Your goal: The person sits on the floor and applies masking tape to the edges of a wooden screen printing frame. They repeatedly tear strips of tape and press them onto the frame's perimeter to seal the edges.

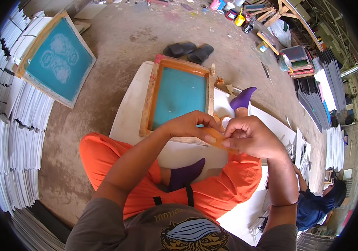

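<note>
A strip of translucent orange-brown packing tape (218,139) is pinched between my two hands, above my lap. My left hand (192,125) grips one end between thumb and fingers; my right hand (254,136) pinches the other end, its fingers curled. Just beyond them a wooden screen-printing frame (148,100) with teal mesh lies on a white board (126,106). Brown tape lines the inner edges of the frame. Partly hidden behind my hands, a tape roll (225,121) sits at the frame's right side.
Another teal screen (59,62) with a pale design leans on tall stacks of white sheets (11,154) at left. Black slippers (187,51) lie beyond the frame. Paint containers (239,20) stand farther back. A person in dark blue (317,209) sits at lower right.
</note>
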{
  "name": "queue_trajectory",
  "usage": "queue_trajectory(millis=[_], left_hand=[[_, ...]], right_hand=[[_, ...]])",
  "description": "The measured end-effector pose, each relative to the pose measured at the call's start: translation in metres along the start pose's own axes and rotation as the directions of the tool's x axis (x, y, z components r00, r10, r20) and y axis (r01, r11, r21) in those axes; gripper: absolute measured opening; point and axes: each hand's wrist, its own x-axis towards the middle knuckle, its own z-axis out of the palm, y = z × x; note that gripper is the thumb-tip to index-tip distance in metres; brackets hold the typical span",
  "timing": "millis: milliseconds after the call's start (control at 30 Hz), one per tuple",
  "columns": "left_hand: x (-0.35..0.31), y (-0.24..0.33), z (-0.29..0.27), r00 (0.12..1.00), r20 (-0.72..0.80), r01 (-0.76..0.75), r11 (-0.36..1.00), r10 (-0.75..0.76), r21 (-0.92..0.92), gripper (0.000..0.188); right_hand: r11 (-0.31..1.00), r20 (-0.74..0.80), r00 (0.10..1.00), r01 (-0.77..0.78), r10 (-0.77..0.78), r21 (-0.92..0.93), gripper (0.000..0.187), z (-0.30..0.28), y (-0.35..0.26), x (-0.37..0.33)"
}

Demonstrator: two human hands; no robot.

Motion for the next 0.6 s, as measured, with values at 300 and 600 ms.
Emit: queue_trajectory(millis=[300,600], left_hand=[[-0.018,-0.01,-0.031,0.963,-0.152,0.258,0.928,-0.224,0.269,0.032],[-0.065,0.009,-0.063,0.878,-0.296,0.448,0.863,-0.376,0.232,0.024]], right_hand=[[0.979,-0.202,0.978,0.007,-0.049,-0.203,0.013,-0.012,0.008,-0.026],[0.975,-0.374,0.927,-0.093,0.011,-0.2,0.016,-0.028,0.053,-0.033]])
